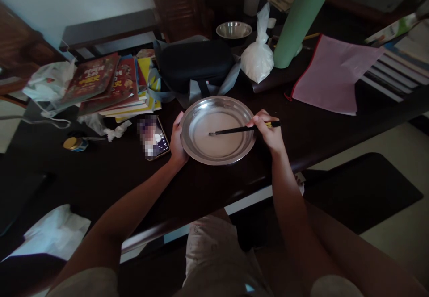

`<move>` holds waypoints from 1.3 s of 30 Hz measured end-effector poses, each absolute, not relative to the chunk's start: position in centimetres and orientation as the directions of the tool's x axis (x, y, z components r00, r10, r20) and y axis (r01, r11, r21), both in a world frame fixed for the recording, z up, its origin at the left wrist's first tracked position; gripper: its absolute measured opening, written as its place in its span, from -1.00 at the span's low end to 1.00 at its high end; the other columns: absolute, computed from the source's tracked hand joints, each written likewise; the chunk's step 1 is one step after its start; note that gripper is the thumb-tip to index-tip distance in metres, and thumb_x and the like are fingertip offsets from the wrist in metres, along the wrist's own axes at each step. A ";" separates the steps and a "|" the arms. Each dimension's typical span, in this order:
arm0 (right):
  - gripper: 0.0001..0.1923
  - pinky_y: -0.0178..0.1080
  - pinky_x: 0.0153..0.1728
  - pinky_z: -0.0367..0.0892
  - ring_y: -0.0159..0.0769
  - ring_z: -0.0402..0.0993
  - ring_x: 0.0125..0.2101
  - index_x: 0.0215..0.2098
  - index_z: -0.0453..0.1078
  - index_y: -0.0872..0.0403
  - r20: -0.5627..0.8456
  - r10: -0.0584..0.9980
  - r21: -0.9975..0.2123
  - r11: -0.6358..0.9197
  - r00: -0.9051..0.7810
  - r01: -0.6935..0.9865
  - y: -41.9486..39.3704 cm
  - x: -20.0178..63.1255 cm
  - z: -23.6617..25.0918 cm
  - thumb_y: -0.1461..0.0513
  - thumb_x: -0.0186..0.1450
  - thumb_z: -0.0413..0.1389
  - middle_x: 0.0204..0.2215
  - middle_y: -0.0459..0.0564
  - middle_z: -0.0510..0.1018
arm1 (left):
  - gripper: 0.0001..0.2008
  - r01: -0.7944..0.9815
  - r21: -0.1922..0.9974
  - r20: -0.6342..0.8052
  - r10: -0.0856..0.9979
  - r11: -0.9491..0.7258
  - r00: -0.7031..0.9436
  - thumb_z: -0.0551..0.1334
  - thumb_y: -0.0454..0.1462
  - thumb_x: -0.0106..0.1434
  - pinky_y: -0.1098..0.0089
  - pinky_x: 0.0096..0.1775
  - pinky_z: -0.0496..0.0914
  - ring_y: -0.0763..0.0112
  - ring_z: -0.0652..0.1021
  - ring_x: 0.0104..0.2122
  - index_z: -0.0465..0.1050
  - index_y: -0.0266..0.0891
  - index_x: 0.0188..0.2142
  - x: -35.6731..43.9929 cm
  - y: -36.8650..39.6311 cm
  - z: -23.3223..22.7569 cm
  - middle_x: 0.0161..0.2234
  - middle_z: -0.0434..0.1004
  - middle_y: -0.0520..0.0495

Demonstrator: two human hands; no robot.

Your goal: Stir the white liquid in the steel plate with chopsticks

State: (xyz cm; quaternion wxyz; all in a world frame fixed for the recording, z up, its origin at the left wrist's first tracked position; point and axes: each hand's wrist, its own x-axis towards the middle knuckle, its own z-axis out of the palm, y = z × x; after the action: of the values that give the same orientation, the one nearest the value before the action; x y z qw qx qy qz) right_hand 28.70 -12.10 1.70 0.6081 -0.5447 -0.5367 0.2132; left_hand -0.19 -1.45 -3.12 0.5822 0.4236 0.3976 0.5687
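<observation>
A shallow stainless-steel bowl (pixel 221 159) rests near the table's front edge, with a whitish, milky-looking mixture (pixel 217 145) in its bottom. My left hand (pixel 177 141) cups the bowl's left side and holds it, some fingers hidden behind the rim. In my right hand (pixel 270 134), closed fingers grip black chopsticks (pixel 234 130) with gold-coloured bands near the top. Their tips dip into the mixture near the bowl's middle. A lit phone (pixel 154 137) lies just left of my left hand.
Behind the bowl sit a black case (pixel 196 62), a tied bag of white powder (pixel 257 62), another metal bowl (pixel 233 30) and a green cylinder (pixel 301 20). Stacked books (pixel 97 76) and a small jar (pixel 75 144) stand left. A pink pouch (pixel 335 76) lies right.
</observation>
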 end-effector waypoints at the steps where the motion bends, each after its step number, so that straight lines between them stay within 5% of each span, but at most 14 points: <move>1: -0.38 0.03 -0.10 0.50 -0.15 0.56 -0.30 -0.54 0.58 -0.10 0.433 0.832 -0.885 0.319 0.347 0.339 -12.1 28.7 1.7 -0.34 0.38 0.22 -0.50 -0.07 0.63 | -0.55 -0.320 0.947 0.016 0.999 -0.002 0.039 0.39 0.00 0.37 0.03 0.49 0.34 -0.02 0.43 0.49 0.63 0.01 0.20 -0.2 -1.5 -3.1 0.37 0.62 -0.06; 21: -0.34 0.01 -0.15 0.45 -0.21 0.48 -0.39 -0.59 0.54 -0.09 0.417 0.814 -0.902 0.317 0.404 0.293 -12.0 28.7 1.8 -0.35 0.39 0.20 -0.54 -0.09 0.58 | -0.49 -0.323 0.945 -0.039 0.997 0.057 0.062 0.36 -0.02 0.40 0.05 0.49 0.33 0.01 0.43 0.50 0.57 0.04 0.30 -0.2 -1.5 -2.7 0.39 0.60 -0.01; 39: -0.33 0.01 -0.16 0.47 -0.20 0.51 -0.39 -0.59 0.53 -0.10 0.399 0.833 -0.909 0.302 0.384 0.289 -12.1 28.6 1.8 -0.37 0.38 0.19 -0.54 -0.08 0.59 | -0.54 -0.308 0.951 0.021 0.998 -0.002 0.059 0.39 0.04 0.35 0.02 0.48 0.36 -0.05 0.40 0.51 0.63 0.03 0.18 -0.3 -1.4 -3.1 0.34 0.64 -0.08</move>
State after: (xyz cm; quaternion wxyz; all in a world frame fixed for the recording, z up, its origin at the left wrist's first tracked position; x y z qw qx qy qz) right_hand 28.61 -12.12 1.80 0.6247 -0.5493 -0.5105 0.2177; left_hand -0.26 -1.36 -3.11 0.5841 0.4339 0.3975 0.5591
